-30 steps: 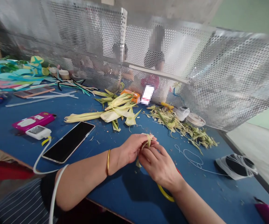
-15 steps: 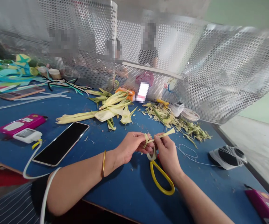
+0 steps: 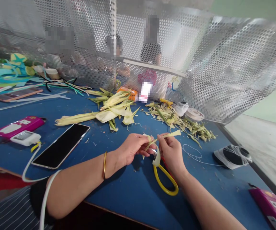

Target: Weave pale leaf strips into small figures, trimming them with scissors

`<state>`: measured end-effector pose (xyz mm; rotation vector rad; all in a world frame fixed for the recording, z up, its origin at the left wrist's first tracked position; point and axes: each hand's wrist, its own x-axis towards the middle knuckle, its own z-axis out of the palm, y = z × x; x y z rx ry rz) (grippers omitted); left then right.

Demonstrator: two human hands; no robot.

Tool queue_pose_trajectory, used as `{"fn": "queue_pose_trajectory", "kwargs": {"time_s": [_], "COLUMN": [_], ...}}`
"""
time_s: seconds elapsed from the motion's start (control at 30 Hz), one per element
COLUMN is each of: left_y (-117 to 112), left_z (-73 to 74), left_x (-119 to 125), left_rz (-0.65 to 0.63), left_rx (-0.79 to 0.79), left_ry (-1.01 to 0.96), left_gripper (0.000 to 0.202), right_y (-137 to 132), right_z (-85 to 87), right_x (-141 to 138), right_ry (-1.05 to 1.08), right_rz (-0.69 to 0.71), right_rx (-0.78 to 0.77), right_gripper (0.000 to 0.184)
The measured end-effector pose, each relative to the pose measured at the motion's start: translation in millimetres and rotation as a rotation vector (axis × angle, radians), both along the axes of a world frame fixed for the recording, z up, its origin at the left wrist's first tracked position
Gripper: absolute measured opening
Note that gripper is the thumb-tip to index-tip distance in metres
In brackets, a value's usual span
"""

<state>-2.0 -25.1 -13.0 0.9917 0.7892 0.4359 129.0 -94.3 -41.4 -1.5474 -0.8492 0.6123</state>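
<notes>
Head view: the person's two hands are close but apart, linked by a pale husk strip (image 3: 175, 134). The left hand (image 3: 136, 147) pinches a looped part of it between thumb and fingers. The right hand (image 3: 172, 152) is clamped by its fingertips on the strip, whose free end sticks out past them to the right. Just below the right hand sits a yellow-handled tool (image 3: 171, 193); how it is held is hidden. A gold bangle (image 3: 104, 165) circles the left wrist.

Beyond the hands, corn husks (image 3: 115, 113) lie heaped on the blue counter (image 3: 118, 195), with husk scraps (image 3: 172, 118) to their right. Farther right stands a black spool (image 3: 232, 156) wound with white thread. A dark-screened phone (image 3: 62, 145), a white device (image 3: 26, 138) with a cable, and a magenta device (image 3: 18, 127) lie leftward. A perforated metal screen (image 3: 226, 73) rises at the back, people showing behind it.
</notes>
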Motion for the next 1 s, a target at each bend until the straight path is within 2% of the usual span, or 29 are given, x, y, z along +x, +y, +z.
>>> {"fn": "queue_pose_trajectory", "kwargs": {"time_s": [0.23, 0.37, 0.47, 0.53, 0.6, 0.7, 0.8, 0.9, 1.0], "left_y": [4.7, 5.2, 7.5, 10.0, 12.6, 15.4, 15.8, 13.8, 10.3], "left_z": [-7.4, -7.0, -4.8, -3.4, -2.6, -2.4, -2.6, -0.8, 3.5], "left_x": [-0.8, -1.3, -2.1, -2.9, -3.5, -3.9, -3.7, -3.6, -4.3], "left_rz": [-0.075, -0.060, 0.014, 0.061, 0.086, 0.086, 0.072, 0.032, 0.007], "left_rx": [-0.084, -0.062, -0.051, -0.055, -0.060, -0.063, -0.056, -0.012, 0.066], "left_ry": [0.003, -0.004, -0.034, -0.053, -0.070, -0.084, -0.066, -0.044, 0.001], "left_gripper": [0.014, 0.011, 0.010, 0.009, 0.009, 0.012, 0.014, 0.014, 0.016], "right_y": [2.3, 2.0, -2.8, -7.0, -10.3, -12.2, -12.3, -12.5, -12.9], "right_z": [0.0, 3.5, 11.2, 17.0, 21.2, 23.5, 23.5, 24.4, 26.5], "right_x": [1.8, 5.6, 11.1, 13.9, 15.3, 16.1, 17.6, 19.1, 18.8], "right_ry": [-0.067, -0.062, -0.283, -0.447, -0.581, -0.944, -1.319, -1.398, -1.273], "right_rz": [-0.020, 0.070, 0.184, 0.280, 0.352, 0.387, 0.367, 0.363, 0.337], "right_rx": [-0.014, -0.102, -0.268, -0.316, -0.226, 0.076, 0.301, 0.385, 0.403], "right_gripper": [0.039, 0.039, 0.037, 0.025, 0.006, 0.017, 0.014, 0.020, 0.023]}}
